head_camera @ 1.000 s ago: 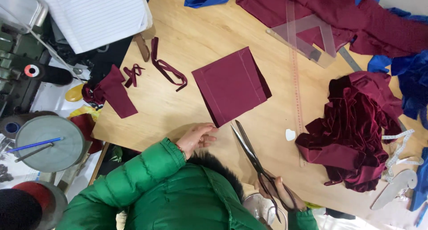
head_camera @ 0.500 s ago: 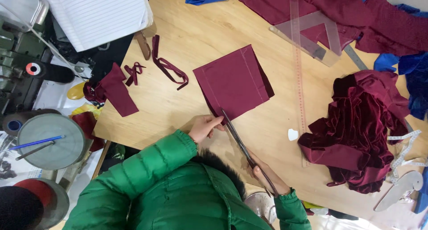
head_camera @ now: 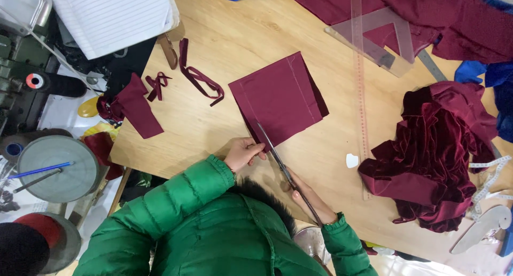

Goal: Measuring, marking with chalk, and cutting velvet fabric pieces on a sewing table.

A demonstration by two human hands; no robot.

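Observation:
A square piece of maroon fabric (head_camera: 280, 97) with chalk lines lies flat on the wooden table (head_camera: 235, 35). My left hand (head_camera: 243, 153) pinches its near left edge. My right hand (head_camera: 312, 198) grips the handles of long scissors (head_camera: 280, 166). Their blades point away from me, and the tips (head_camera: 262, 130) lie on the fabric's near left edge, right beside my left fingers. Both arms are in green puffer sleeves.
Maroon strips (head_camera: 197, 75) and scraps (head_camera: 133, 105) lie at the left edge. A crumpled velvet pile (head_camera: 433, 153), a white chalk piece (head_camera: 351, 160), a long clear ruler (head_camera: 359, 78) and a set square (head_camera: 382, 38) lie to the right. A round grey lid (head_camera: 56, 166) sits off the table, left.
The scissors swung up from beside the fabric until their tips reached its near left edge. My left hand moved forward and took hold of that edge.

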